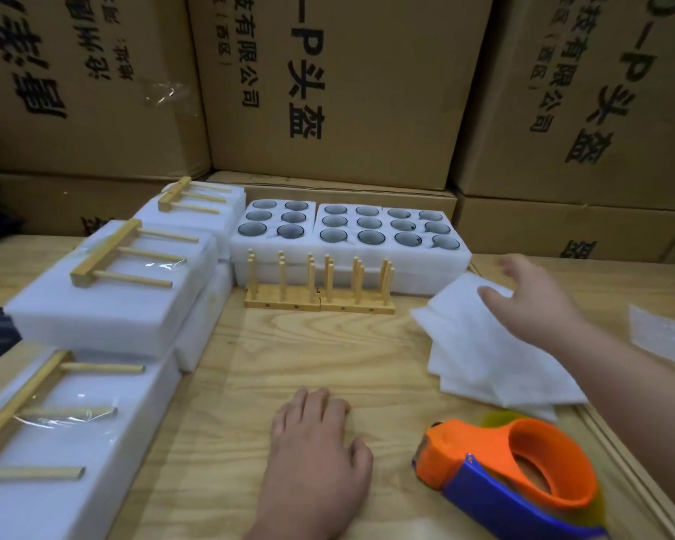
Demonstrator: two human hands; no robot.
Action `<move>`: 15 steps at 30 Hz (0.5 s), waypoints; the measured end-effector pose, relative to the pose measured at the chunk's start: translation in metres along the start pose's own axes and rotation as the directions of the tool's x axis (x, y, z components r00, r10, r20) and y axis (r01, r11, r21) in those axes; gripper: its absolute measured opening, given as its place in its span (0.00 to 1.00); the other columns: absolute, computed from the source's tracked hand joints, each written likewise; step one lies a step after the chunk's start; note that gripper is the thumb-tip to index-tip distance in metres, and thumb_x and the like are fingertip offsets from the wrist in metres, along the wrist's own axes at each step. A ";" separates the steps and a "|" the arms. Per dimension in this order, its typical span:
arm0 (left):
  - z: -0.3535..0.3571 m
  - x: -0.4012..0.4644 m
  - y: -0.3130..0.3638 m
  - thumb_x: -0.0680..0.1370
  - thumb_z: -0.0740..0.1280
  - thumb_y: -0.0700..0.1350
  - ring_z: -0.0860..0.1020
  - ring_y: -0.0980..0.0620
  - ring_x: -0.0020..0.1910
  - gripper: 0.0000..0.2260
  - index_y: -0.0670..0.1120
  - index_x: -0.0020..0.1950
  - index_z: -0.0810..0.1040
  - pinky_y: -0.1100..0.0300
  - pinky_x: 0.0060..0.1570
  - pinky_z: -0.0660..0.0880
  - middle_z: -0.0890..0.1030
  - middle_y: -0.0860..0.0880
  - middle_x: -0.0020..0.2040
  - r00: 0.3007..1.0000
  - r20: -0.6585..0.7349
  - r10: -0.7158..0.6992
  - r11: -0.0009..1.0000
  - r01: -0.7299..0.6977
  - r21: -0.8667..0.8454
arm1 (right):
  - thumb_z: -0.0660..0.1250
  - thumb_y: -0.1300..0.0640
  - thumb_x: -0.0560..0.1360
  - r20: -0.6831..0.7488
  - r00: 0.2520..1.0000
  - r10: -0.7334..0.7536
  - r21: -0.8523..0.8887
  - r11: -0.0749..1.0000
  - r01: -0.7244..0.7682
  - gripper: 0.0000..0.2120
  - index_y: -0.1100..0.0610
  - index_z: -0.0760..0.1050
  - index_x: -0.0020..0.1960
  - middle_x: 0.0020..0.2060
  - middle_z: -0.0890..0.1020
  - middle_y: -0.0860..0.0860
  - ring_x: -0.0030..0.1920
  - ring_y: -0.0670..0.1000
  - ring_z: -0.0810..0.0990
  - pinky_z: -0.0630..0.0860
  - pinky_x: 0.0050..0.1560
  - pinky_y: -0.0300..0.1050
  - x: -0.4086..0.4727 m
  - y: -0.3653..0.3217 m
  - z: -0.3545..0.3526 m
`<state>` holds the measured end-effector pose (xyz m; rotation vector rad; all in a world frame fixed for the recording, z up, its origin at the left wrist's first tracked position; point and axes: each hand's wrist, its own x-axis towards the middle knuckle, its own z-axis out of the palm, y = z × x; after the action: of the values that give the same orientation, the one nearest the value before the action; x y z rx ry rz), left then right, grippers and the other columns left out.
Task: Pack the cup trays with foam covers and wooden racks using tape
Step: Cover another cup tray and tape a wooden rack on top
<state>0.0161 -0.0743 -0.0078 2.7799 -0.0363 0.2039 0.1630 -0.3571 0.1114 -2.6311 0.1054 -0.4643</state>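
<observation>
Two white foam cup trays stand side by side at the back of the pale plywood desk (328, 364): a small white foam tray with six dark cups (274, 228) on the left and, touching it, a longer white foam tray with twelve dark cups (390, 235). Just in front of them, two upright light wooden peg racks (319, 288) stand end to end. To the right lies a loose pile of thin white foam cover sheets (484, 352). The right hand (530, 302) rests on the far part of this pile; its grip is relaxed, the fingers mostly straight, and whether it pinches a sheet cannot be told. The left hand (312, 442) lies flat on the bare desk with the fingers stretched, its grip open and holding nothing. Near the right front edge lies an orange and blue tape dispenser (515, 473). Along the left side are white foam packs with wooden racks taped flat on top (110, 282), one partly stacked over another. Behind everything, brown cardboard boxes with black print (328, 91) form a wall.
</observation>
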 end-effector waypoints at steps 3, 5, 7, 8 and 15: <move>0.000 -0.001 0.000 0.70 0.48 0.64 0.57 0.51 0.78 0.30 0.59 0.68 0.71 0.52 0.78 0.50 0.66 0.56 0.75 1.000 0.001 0.004 1.000 -0.004 -0.018 | 0.68 0.48 0.77 0.092 0.993 -0.077 0.027 0.997 0.075 0.22 0.51 0.71 0.69 0.63 0.79 0.50 0.61 0.54 0.79 0.71 0.50 0.45 0.018 -0.025 0.011; -0.002 -0.001 0.001 0.69 0.49 0.64 0.58 0.51 0.78 0.30 0.59 0.67 0.72 0.52 0.78 0.52 0.67 0.57 0.75 1.000 -0.001 0.007 1.000 -0.007 -0.014 | 0.68 0.50 0.77 0.105 0.987 -0.119 -0.017 0.992 0.121 0.21 0.52 0.72 0.69 0.62 0.79 0.50 0.60 0.54 0.78 0.71 0.50 0.45 0.032 -0.039 0.016; -0.006 0.000 0.004 0.68 0.54 0.62 0.68 0.47 0.74 0.26 0.56 0.61 0.78 0.47 0.74 0.63 0.75 0.54 0.69 1.000 0.000 0.010 1.000 -0.010 -0.013 | 0.67 0.50 0.77 0.107 0.985 -0.139 -0.107 0.983 0.150 0.22 0.51 0.72 0.70 0.64 0.78 0.51 0.61 0.56 0.77 0.73 0.52 0.47 0.045 -0.049 0.019; -0.008 0.000 0.004 0.67 0.57 0.61 0.74 0.45 0.70 0.23 0.55 0.56 0.81 0.45 0.69 0.70 0.79 0.52 0.65 1.000 -0.013 0.016 1.000 -0.017 -0.019 | 0.66 0.49 0.77 0.114 0.985 -0.133 -0.157 0.976 0.150 0.23 0.50 0.71 0.71 0.65 0.76 0.51 0.62 0.57 0.76 0.74 0.53 0.49 0.051 -0.053 0.020; -0.011 0.001 0.006 0.62 0.60 0.58 0.82 0.42 0.58 0.19 0.53 0.46 0.83 0.42 0.55 0.80 0.84 0.50 0.55 0.996 -0.084 0.041 0.999 -0.041 0.001 | 0.65 0.48 0.73 0.225 0.974 0.024 -0.425 0.902 0.076 0.30 0.41 0.62 0.74 0.67 0.68 0.53 0.66 0.59 0.67 0.67 0.61 0.55 0.080 -0.060 0.036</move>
<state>0.0149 -0.0765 0.0050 2.7684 -0.0720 0.3308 0.2503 -0.3009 0.1335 -3.1055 0.1099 -0.1560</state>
